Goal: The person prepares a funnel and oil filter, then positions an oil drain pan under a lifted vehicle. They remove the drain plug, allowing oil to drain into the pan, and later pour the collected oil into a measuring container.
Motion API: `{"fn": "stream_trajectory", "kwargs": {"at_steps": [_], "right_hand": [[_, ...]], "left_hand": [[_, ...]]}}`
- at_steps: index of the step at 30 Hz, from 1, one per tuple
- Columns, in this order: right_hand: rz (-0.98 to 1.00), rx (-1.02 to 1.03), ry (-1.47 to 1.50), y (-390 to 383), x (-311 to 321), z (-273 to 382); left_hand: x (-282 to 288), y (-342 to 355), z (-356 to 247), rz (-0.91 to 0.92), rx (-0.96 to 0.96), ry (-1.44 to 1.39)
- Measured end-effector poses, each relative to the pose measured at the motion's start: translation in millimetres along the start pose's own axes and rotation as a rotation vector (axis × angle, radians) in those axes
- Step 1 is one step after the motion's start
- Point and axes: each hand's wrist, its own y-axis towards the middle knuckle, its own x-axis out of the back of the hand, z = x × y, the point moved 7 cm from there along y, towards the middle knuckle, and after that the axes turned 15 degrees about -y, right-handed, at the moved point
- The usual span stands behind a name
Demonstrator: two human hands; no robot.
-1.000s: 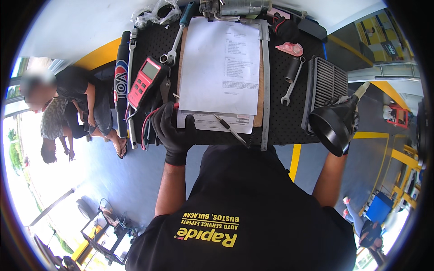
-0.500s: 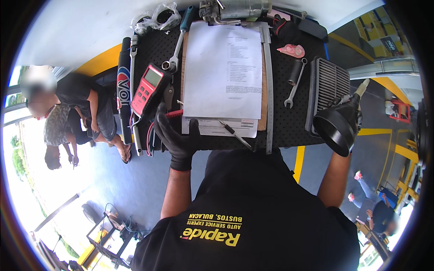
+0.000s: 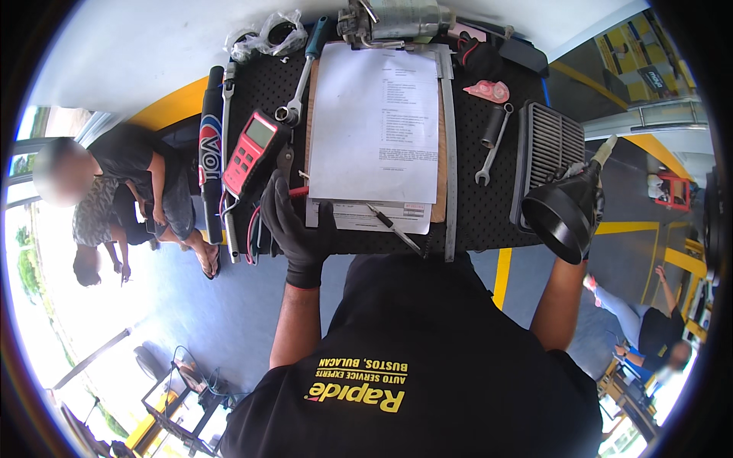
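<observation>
My left grip [image 3: 298,233] is spread beside the papers [image 3: 370,122]; the pen [image 3: 392,227] lies unheld, so I judge no writing under way. Beside the ridged filter [image 3: 551,149] tilts the black funnel [image 3: 561,217], mostly hiding my right grip [image 3: 598,206], whose closure I cannot tell.

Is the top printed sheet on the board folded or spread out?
Spread out: the top sheet lies open over the brown board, no fold visible, and overlaps a second sheet showing below its lower edge.
</observation>
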Motion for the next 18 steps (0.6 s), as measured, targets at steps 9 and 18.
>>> {"fn": "stream_trajectory", "kwargs": {"at_steps": [9,18], "right_hand": [[0.19,0.025,0.029,0,-51,-7],[0.268,0.027,0.022,2,-76,-10]], "left_hand": [[0,2,1,0.012,0.006,-0.015],[2,2,3,-0.011,0.012,-0.047]]}}
